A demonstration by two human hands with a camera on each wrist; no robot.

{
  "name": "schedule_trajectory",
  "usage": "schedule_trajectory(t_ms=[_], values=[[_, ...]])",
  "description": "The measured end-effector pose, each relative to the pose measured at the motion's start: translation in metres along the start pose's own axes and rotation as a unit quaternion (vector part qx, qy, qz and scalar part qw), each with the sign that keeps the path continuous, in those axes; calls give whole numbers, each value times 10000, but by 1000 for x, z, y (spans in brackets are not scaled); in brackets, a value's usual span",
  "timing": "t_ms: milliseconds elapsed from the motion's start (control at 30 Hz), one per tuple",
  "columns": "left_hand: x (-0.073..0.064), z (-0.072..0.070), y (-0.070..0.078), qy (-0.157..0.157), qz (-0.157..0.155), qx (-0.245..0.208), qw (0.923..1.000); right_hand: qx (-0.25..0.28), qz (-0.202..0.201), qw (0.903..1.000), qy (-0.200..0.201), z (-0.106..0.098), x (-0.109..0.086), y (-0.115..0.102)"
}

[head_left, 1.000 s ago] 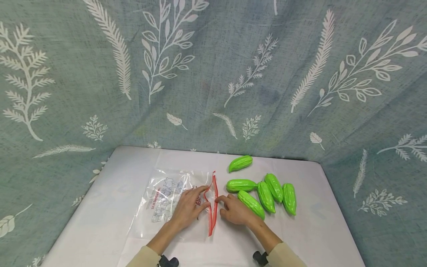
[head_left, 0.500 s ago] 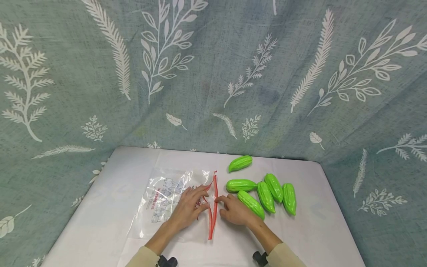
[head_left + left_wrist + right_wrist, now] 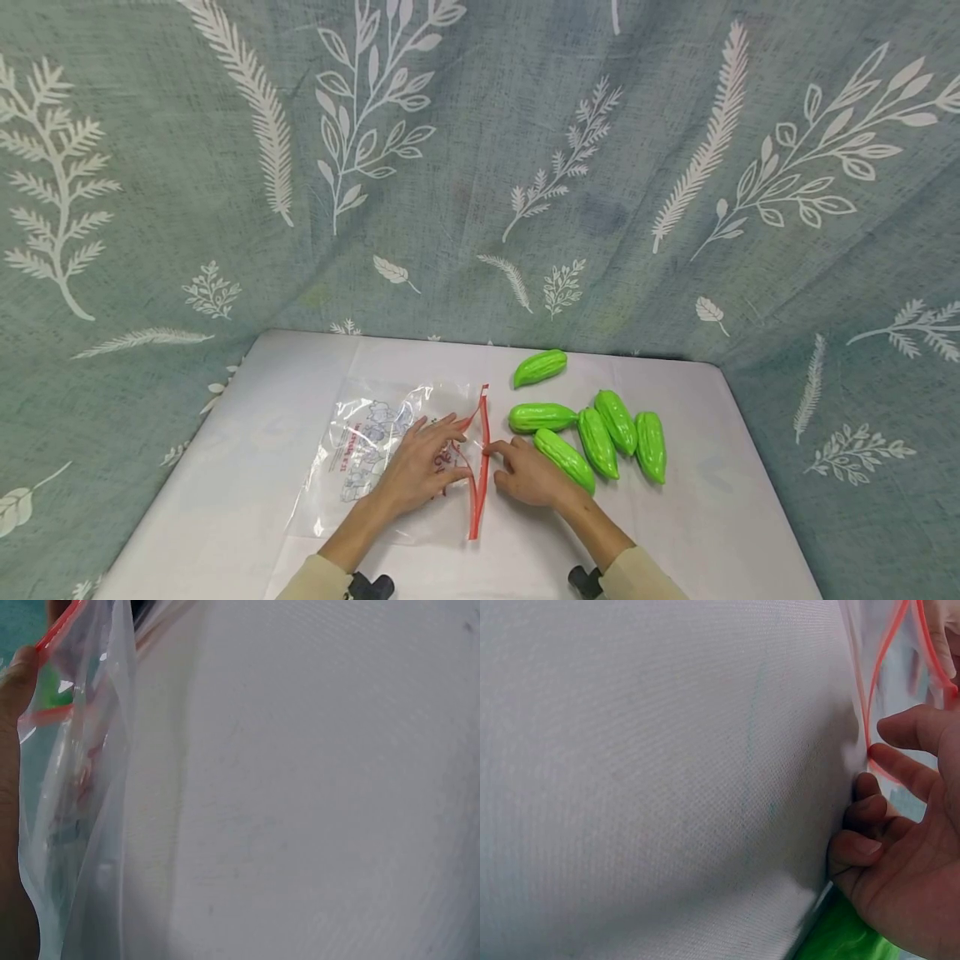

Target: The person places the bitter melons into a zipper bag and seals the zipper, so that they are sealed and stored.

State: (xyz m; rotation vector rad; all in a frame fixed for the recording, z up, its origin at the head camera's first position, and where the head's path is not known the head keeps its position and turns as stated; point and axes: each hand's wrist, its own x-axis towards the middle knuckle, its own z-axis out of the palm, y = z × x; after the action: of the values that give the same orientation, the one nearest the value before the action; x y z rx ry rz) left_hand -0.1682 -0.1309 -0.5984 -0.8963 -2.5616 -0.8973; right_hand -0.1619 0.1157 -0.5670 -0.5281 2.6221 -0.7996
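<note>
Left hand (image 3: 420, 471) shifts toward surface's (image 3: 720, 533) left edge, fingers spread, right hand's (image 3: 532, 473) forefinger straight, apparently opening bag (image 3: 372, 442) needing widening.

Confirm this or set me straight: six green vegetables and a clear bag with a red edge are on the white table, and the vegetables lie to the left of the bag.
Wrong side: the vegetables lie to the right of the bag, as the head view shows.
</note>
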Motion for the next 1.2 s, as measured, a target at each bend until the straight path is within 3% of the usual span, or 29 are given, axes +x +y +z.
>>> schedule_trajectory(t_ms=[267,767,1000,1200], values=[[1,-7,-2,118,67,-64,9999,88,48,9999,-48,-1,0,-1],[-2,-20,-7,225,-131,-214,9994,181,123,9997,-106,-1,-1,0],[0,-25,-9,275,103,-145,9995,131,11,9999,-54,-2,0,0],[0,-29,-10,161,48,-166,9997,98,-65,9999,-9,-2,-1,-1]])
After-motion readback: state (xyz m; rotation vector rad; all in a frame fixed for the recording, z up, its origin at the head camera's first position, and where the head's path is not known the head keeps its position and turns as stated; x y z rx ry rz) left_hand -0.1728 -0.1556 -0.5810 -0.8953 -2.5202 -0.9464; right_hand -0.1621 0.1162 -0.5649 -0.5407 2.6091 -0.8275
